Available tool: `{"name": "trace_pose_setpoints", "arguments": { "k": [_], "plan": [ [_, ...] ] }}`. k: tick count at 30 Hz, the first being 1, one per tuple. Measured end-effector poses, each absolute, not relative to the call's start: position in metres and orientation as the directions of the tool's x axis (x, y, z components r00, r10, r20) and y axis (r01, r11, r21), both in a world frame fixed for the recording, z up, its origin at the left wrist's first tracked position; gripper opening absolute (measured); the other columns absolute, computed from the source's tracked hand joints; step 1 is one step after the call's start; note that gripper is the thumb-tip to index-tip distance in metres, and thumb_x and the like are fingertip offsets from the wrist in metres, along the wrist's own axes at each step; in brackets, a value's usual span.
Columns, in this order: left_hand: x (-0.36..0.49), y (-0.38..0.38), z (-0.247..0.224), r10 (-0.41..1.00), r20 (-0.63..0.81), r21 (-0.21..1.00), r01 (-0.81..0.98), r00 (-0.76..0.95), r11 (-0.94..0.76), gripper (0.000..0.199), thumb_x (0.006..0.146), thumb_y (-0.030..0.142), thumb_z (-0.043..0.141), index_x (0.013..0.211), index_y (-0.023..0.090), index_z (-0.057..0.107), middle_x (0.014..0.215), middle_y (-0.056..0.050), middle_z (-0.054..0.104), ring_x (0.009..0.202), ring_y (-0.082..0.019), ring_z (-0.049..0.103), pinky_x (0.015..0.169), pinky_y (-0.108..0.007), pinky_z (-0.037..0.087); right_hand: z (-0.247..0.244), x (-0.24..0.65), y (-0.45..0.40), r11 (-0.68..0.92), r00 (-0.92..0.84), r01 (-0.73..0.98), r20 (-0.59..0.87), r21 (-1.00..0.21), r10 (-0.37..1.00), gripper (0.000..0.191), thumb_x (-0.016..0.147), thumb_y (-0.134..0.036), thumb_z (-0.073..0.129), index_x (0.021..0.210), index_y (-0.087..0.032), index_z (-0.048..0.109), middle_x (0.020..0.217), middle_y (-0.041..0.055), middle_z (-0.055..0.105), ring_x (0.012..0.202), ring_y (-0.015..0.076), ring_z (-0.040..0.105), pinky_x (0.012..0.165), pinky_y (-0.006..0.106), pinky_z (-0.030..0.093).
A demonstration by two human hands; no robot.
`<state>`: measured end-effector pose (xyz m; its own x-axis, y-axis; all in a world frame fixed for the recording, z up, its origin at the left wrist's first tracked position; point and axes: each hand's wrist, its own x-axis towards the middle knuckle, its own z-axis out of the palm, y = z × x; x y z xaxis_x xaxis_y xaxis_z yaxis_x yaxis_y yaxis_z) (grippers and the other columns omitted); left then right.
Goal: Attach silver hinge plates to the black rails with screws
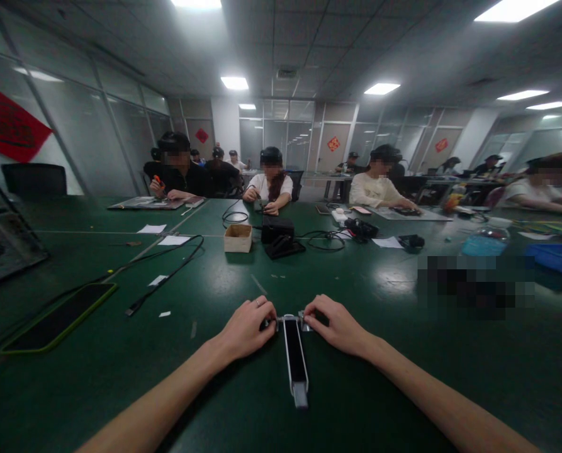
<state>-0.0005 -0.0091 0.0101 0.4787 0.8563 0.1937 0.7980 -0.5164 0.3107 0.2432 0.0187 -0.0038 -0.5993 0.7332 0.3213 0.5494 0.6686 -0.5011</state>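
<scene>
A slim device (296,355) with a white edge and a black face lies lengthwise on the green table (243,402), a pale tab at its near end. Beside its far left corner, my left hand (251,324) has its fingers closed around something small and metallic, mostly hidden. My right hand (335,322) is at the far right corner, thumb and fingers closed on a small shiny metal piece (306,322). Both hands rest low on the table.
A phone (61,318) with a green edge and a black cable (167,277) lie left. Ahead are a small box (238,239), a black case (277,229) and tangled cables. A blue tray (557,258) is at right. Several people sit across the table.
</scene>
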Motion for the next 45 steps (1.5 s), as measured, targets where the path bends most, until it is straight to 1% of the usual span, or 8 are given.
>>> {"name": "trace_pose_setpoints", "arguments": {
  "k": [6, 13, 19, 22, 26, 32, 39, 45],
  "plan": [
    [-0.0017, -0.0069, 0.0050, 0.847, 0.231, 0.315, 0.787, 0.478, -0.531, 0.008, 0.086, 0.021, 0.052, 0.090, 0.019, 0.058, 0.091, -0.002, 0.058, 0.078, -0.017, 0.056, 0.070, -0.028, 0.043, -0.0031, 0.2433, 0.0186, 0.685, -0.640, 0.543, 0.289, -0.486, 0.712, 0.011, 0.087, -0.026, 0.055, 0.092, -0.018, 0.062, 0.086, 0.0039, 0.059, 0.081, 0.0176, 0.053, 0.074, 0.033, 0.046],
    [-0.0006, -0.0085, 0.0083, 0.859, 0.191, 0.315, 0.799, 0.474, -0.512, 0.010, 0.086, 0.022, 0.051, 0.091, 0.019, 0.058, 0.093, -0.003, 0.058, 0.078, -0.016, 0.056, 0.071, -0.028, 0.044, -0.0032, 0.2442, 0.0181, 0.654, -0.600, 0.547, 0.300, -0.522, 0.741, 0.010, 0.085, -0.024, 0.057, 0.093, -0.018, 0.059, 0.089, 0.0039, 0.059, 0.080, 0.0162, 0.054, 0.072, 0.031, 0.046],
    [-0.0008, -0.0083, 0.0080, 0.856, 0.208, 0.326, 0.792, 0.473, -0.516, 0.010, 0.086, 0.022, 0.050, 0.091, 0.018, 0.058, 0.093, -0.003, 0.058, 0.079, -0.017, 0.056, 0.072, -0.029, 0.045, 0.0008, 0.2444, 0.0178, 0.679, -0.626, 0.571, 0.291, -0.460, 0.724, 0.014, 0.090, -0.027, 0.052, 0.092, -0.019, 0.063, 0.087, 0.0041, 0.059, 0.082, 0.0173, 0.054, 0.074, 0.033, 0.045],
    [-0.0017, -0.0076, 0.0057, 0.853, 0.220, 0.327, 0.788, 0.473, -0.522, 0.010, 0.086, 0.021, 0.050, 0.091, 0.018, 0.058, 0.092, -0.003, 0.058, 0.078, -0.017, 0.056, 0.071, -0.030, 0.045, 0.0009, 0.2453, 0.0186, 0.676, -0.613, 0.571, 0.306, -0.466, 0.729, 0.013, 0.087, -0.028, 0.055, 0.094, -0.019, 0.061, 0.085, 0.0038, 0.059, 0.078, 0.0170, 0.053, 0.071, 0.032, 0.044],
    [-0.0020, -0.0075, 0.0047, 0.854, 0.217, 0.328, 0.789, 0.472, -0.519, 0.010, 0.086, 0.023, 0.050, 0.091, 0.019, 0.058, 0.093, -0.003, 0.058, 0.078, -0.017, 0.056, 0.070, -0.029, 0.044, 0.0003, 0.2457, 0.0191, 0.691, -0.621, 0.539, 0.327, -0.482, 0.712, 0.008, 0.083, -0.023, 0.058, 0.089, -0.018, 0.060, 0.084, 0.0030, 0.059, 0.078, 0.0161, 0.054, 0.072, 0.031, 0.044],
    [-0.0007, -0.0082, 0.0052, 0.853, 0.219, 0.317, 0.792, 0.474, -0.521, 0.009, 0.085, 0.021, 0.051, 0.090, 0.018, 0.058, 0.092, -0.003, 0.058, 0.078, -0.017, 0.057, 0.070, -0.028, 0.044, -0.0011, 0.2462, 0.0203, 0.720, -0.658, 0.543, 0.313, -0.432, 0.685, 0.010, 0.081, -0.021, 0.060, 0.091, -0.019, 0.063, 0.082, 0.0025, 0.060, 0.079, 0.0170, 0.054, 0.074, 0.032, 0.043],
    [-0.0013, -0.0082, 0.0067, 0.859, 0.210, 0.326, 0.795, 0.467, -0.512, 0.010, 0.086, 0.021, 0.051, 0.091, 0.018, 0.059, 0.092, -0.003, 0.058, 0.078, -0.017, 0.056, 0.070, -0.029, 0.044, -0.0033, 0.2466, 0.0209, 0.693, -0.640, 0.533, 0.304, -0.487, 0.706, 0.011, 0.083, -0.023, 0.058, 0.092, -0.018, 0.061, 0.084, 0.0029, 0.060, 0.075, 0.0150, 0.054, 0.071, 0.030, 0.045],
    [-0.0008, -0.0083, 0.0085, 0.859, 0.196, 0.329, 0.794, 0.473, -0.512, 0.009, 0.086, 0.021, 0.051, 0.092, 0.018, 0.058, 0.093, -0.003, 0.058, 0.078, -0.016, 0.056, 0.070, -0.028, 0.045, 0.0025, 0.2469, 0.0178, 0.708, -0.631, 0.541, 0.337, -0.454, 0.698, 0.011, 0.084, -0.023, 0.057, 0.092, -0.018, 0.062, 0.082, 0.0034, 0.060, 0.076, 0.0161, 0.055, 0.071, 0.031, 0.044]
  ]
}}
